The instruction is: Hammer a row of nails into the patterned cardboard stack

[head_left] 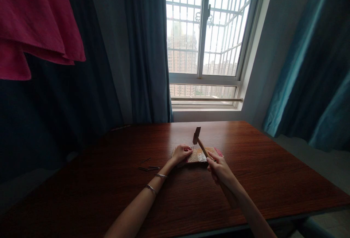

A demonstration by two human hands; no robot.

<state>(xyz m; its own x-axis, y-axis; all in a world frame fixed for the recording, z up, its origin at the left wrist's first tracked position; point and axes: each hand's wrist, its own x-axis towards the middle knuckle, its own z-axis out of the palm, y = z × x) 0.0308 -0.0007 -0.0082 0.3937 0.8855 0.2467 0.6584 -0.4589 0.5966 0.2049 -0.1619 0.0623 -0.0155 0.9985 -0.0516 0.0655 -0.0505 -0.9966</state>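
Note:
A small perforated wooden board (pixel 199 155) lies on a pink pad (pixel 218 152) on the dark wooden table (pixel 109 190). My left hand (pixel 180 153) rests on the board's left part, its fingers pinched on a small nail (pixel 190 147) standing upright. My right hand (pixel 218 168) grips the wooden handle of a small hammer (pixel 197 137), whose dark head hangs just above and to the right of the nail. Two bracelets sit on my left wrist.
Several loose nails (pixel 149 167) lie on the table left of my left arm. A window (pixel 203 41) with a metal grille stands behind the table, blue curtains (pixel 146 48) on both sides. A red cloth (pixel 35 19) hangs at the upper left.

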